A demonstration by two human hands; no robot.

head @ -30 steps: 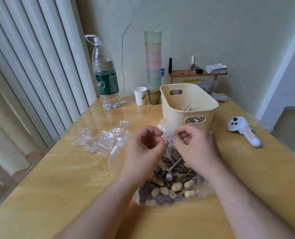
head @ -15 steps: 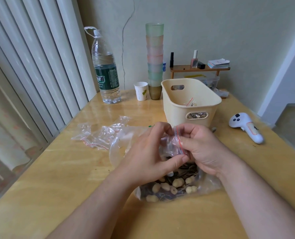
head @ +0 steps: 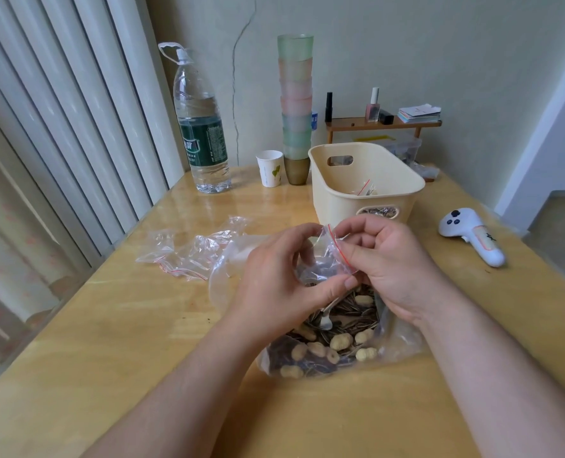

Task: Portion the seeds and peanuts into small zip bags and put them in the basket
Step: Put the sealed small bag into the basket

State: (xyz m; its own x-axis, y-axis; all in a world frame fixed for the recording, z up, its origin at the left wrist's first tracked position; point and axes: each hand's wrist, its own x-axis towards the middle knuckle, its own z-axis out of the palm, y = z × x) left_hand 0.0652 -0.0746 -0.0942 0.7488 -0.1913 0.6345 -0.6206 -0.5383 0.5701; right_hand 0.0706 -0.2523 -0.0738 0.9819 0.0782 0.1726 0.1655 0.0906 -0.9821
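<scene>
Both hands lift small zip bag (head: 327, 259) higher | left hand (head: 284, 282), right hand (head: 380, 259) pinch its rim, mouth opening | filled bags already inside basket (head: 340, 200); bulk bag (head: 334, 338) before basket still full

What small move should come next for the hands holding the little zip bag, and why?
Probably pull the mouth open. Both the left hand and right hand pinch the small zip bag, which looks empty, over the big bag of seeds and peanuts, where a spoon lies ready.

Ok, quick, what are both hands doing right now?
Left hand: pinching the small clear red-striped zip bag.
Right hand: pinching the same bag along its red zip edge.
</scene>
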